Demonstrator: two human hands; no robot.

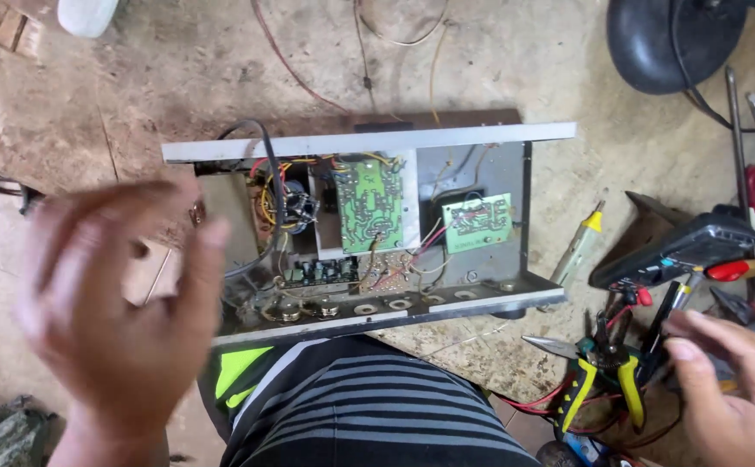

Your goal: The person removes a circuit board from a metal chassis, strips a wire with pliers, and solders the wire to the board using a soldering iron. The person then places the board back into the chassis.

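Observation:
An open metal electronics chassis [481, 294] lies on the floor in front of me, with green circuit boards [369, 203] and coloured wires inside. My left hand [118, 311] hovers blurred over its left end, fingers spread, holding nothing. My right hand [732, 389] is at the lower right, fingers loosely curled, reaching into a pile of tools beside yellow-handled pliers [607, 380]. Nothing is clearly held in it.
A black multimeter [676, 251] with red and black leads lies right of the chassis, with screwdrivers and a yellow-tipped tester [578, 242]. A black round object [671, 39] sits top right. Loose wires trail across the dusty floor. My striped shirt fills the bottom middle.

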